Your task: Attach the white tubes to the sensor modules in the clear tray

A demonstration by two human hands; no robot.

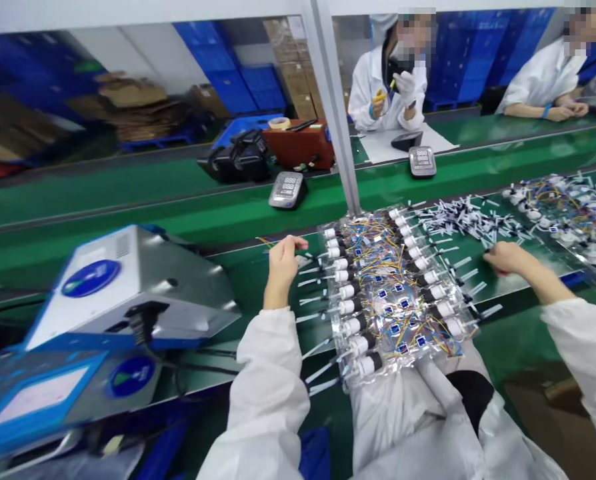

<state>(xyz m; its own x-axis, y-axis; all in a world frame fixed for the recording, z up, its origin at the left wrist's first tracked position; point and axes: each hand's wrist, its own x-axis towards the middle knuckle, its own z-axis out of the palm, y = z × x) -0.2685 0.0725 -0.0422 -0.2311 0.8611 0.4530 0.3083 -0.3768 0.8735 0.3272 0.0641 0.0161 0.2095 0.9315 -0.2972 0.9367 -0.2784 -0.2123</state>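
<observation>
A clear plastic tray (335, 293) of small parts lies partly over my lap. Rows of white and black cylinders with pale tubes (347, 291) line both its sides, and coloured wires with small blue boards (399, 288) fill the middle. My left hand (283, 267) is closed just off the tray's upper left corner. Thin coloured wires (264, 241) show beside its fingers; whatever it grips is unclear. Over on the right, my right hand (509, 259) has its fingers pinched together at the near edge of a pile of short white strips (465, 219). What lies in that pinch is hidden.
A grey-and-blue machine (178, 287) with cables stands at left. A second parts tray (573, 220) lies at far right. Two display units (287, 190) rest on the green ledge beyond a metal post (335, 107). Two co-workers (391, 87) sit across the bench.
</observation>
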